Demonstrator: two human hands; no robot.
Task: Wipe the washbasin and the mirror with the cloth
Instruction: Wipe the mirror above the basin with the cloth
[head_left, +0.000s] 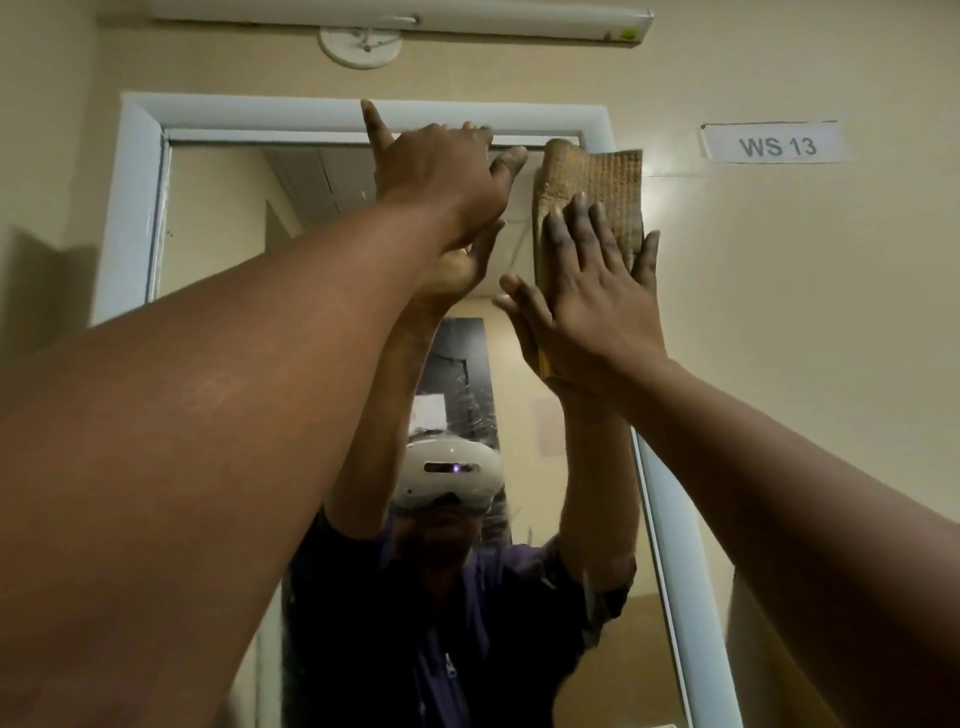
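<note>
A white-framed mirror (218, 218) hangs on the beige wall straight ahead. My right hand (592, 306) lies flat with spread fingers on a brown ribbed cloth (592, 176), pressing it against the mirror's upper right corner and its frame. My left hand (441, 176) rests with fingers apart on the glass near the top edge, holding nothing. The glass reflects both arms and a person in a dark top wearing a white headset. The washbasin is out of view.
A label reading WS 13 (774, 145) is stuck on the wall right of the mirror. A white tube light (415, 21) and a round white fitting (361, 47) sit above the mirror frame.
</note>
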